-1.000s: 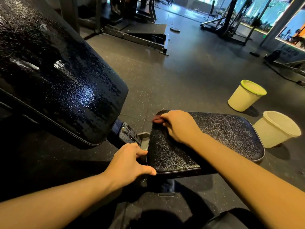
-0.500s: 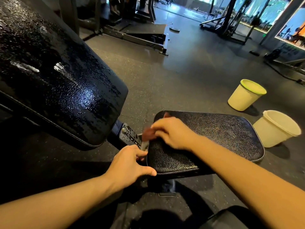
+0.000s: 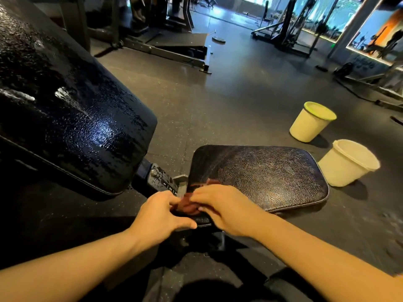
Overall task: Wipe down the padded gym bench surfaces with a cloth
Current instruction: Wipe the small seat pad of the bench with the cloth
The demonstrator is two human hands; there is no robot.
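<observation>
The black padded seat pad [image 3: 261, 175] lies low in the middle, glossy and wet-looking. A large black back pad [image 3: 72, 118] rises tilted at the left, also shiny with moisture. My right hand [image 3: 222, 205] presses a reddish-brown cloth [image 3: 187, 205] onto the seat's near left corner; most of the cloth is hidden under the fingers. My left hand [image 3: 159, 214] holds that same corner of the seat, thumb along its front edge, fingertips touching the cloth.
Two cream buckets stand on the dark rubber floor right of the seat: one with a green rim [image 3: 311, 122], one nearer [image 3: 346, 163]. A numbered adjustment bracket [image 3: 161, 182] joins the pads. Gym machines [image 3: 165, 40] line the back.
My right hand has dragged the cloth from the seat's far left edge toward me to the near left corner. The left hand has stayed gripping that corner.
</observation>
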